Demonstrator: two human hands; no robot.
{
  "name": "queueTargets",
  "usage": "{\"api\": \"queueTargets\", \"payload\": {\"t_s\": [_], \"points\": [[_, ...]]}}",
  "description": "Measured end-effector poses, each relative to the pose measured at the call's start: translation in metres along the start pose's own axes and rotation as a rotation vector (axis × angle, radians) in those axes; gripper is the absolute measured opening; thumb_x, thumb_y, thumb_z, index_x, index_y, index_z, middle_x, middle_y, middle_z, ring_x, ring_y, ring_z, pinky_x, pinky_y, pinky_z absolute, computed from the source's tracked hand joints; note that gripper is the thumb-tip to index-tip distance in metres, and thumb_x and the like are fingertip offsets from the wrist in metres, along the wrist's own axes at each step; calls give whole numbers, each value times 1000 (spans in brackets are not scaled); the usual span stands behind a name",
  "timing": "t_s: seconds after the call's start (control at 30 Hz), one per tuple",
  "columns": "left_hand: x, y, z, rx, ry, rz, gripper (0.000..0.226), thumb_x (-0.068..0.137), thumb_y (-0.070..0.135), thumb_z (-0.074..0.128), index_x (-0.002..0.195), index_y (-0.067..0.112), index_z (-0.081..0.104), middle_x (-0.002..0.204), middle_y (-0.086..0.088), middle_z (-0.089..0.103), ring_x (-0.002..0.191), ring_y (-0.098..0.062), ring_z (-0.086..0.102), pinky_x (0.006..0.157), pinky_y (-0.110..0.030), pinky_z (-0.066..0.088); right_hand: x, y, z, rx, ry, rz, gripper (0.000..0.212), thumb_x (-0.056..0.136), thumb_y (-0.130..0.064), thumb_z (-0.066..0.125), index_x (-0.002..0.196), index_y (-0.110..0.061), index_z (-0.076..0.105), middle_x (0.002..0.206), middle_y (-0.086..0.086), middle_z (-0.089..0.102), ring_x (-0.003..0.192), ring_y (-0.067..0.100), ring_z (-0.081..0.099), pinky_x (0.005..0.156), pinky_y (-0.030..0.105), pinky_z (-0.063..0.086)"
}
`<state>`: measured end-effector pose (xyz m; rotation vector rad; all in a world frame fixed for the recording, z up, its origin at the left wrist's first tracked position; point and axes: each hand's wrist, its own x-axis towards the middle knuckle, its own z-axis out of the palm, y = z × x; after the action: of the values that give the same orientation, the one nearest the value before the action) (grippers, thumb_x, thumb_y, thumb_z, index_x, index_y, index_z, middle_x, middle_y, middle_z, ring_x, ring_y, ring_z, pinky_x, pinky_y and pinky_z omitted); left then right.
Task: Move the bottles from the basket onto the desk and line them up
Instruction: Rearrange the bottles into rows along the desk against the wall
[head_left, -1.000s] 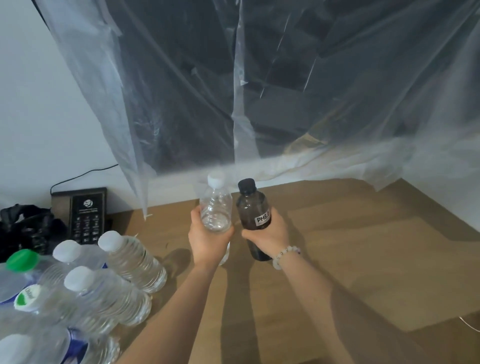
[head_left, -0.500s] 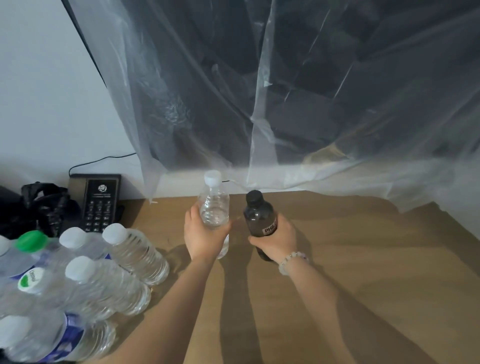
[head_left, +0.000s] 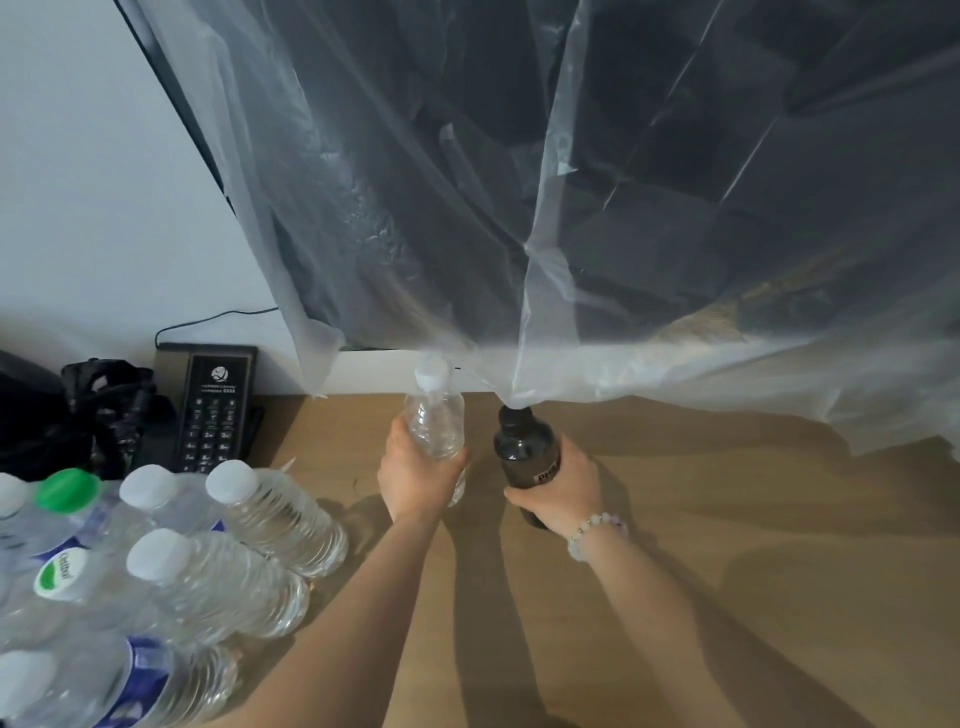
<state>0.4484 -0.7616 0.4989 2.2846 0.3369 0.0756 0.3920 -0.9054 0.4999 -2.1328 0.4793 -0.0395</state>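
Gripping bottles nr desk (head_left: 727, 519) back edge.
L hand (head_left: 415, 480) curls round clear bottle (head_left: 435, 421), white cap; R hand (head_left: 566, 491) round dark bottle (head_left: 522, 449).

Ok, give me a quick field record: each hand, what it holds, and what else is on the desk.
left hand: grips clear water bottle, white cap, upright
right hand: grips dark brown bottle, black cap, upright
spacing: bottles side by side, not touching
desk: wooden; contact under held bottles unclear
desk left: cluster of water bottles
at wall: desk phone; plastic sheet above
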Motion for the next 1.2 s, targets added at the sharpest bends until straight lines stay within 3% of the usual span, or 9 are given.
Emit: {"api": "queueTargets", "payload": {"t_s": [0.23,0.43,0.87,1.03,1.2], "points": [[14,4,5,-61,-31,-30,64,66,28,83,115,8,47,114,-9,59,107,-30,56,89,-37,45,4,3,3,-16,-8,6,53,58,-21,81,104,-28,55,92,-14,56,96,16,60,79,28,47],[19,3,6,-135,-76,-12,52,66,19,82,97,18,40,99,-1,55,88,-20,52,75,-27,40,4,4,-1,37,-20,39,59,60,-16,81,111,-29,55,90,-18,54,91,9,55,79,23,45],[23,-5,2,-139,-84,18,60,65,22,84,111,12,47,102,1,55,88,-13,48,75,-26,39,5,6,12,115,-32,115,60,61,-15,82,115,-23,58,91,-14,57,93,8,57,75,17,40],[22,-13,4,-154,-76,62,62,66,20,84,115,11,48,111,-3,58,98,-16,53,79,-23,37,3,9,13,122,-2,107,68,60,-15,84,121,-27,55,85,-25,51,92,4,53,79,16,38],[25,-15,7,-163,-76,76,63,66,19,84,116,11,48,113,-4,57,101,-17,53,80,-23,37,3,15,10,115,6,123,75,60,-15,84,126,-27,52,96,-19,53,94,2,50,82,15,38]]}}
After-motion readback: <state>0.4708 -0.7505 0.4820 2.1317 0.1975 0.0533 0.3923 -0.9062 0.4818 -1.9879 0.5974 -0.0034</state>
